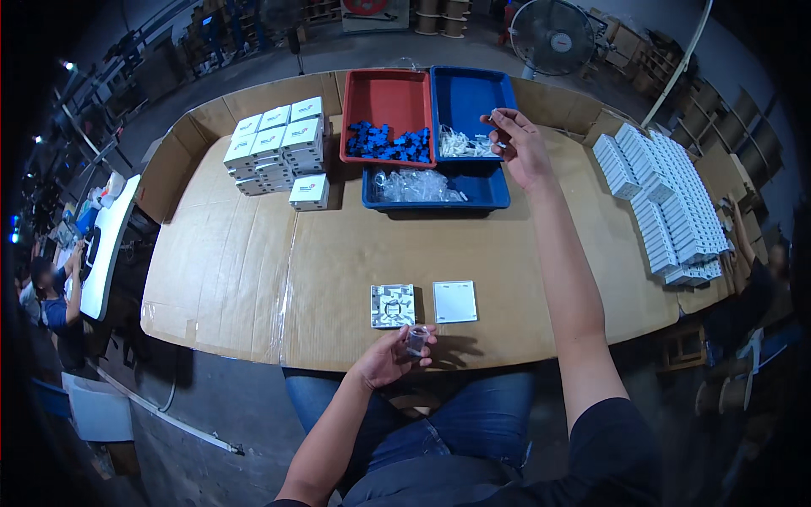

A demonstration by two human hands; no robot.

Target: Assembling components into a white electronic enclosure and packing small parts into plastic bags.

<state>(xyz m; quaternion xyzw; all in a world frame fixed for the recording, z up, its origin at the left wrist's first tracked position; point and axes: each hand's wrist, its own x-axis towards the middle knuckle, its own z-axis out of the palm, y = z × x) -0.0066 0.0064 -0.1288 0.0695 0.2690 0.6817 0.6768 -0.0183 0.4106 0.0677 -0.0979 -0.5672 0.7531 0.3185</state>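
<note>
Close to the table's front edge, my left hand is closed around a small transparent plastic bag. Just beyond it lie an open white box with a grey-and-white patterned inside and a dark ring shape, and a flat white square lid. My right hand is raised at the right side of the blue bin of small white parts. Its fingers are pinched together; something small and pale shows at the fingertips, too small to name.
A red bin holds blue plastic parts. Before it, another blue bin contains transparent bags. White boxes are stacked at left, rows of white boxes at right. People sit beyond both sides.
</note>
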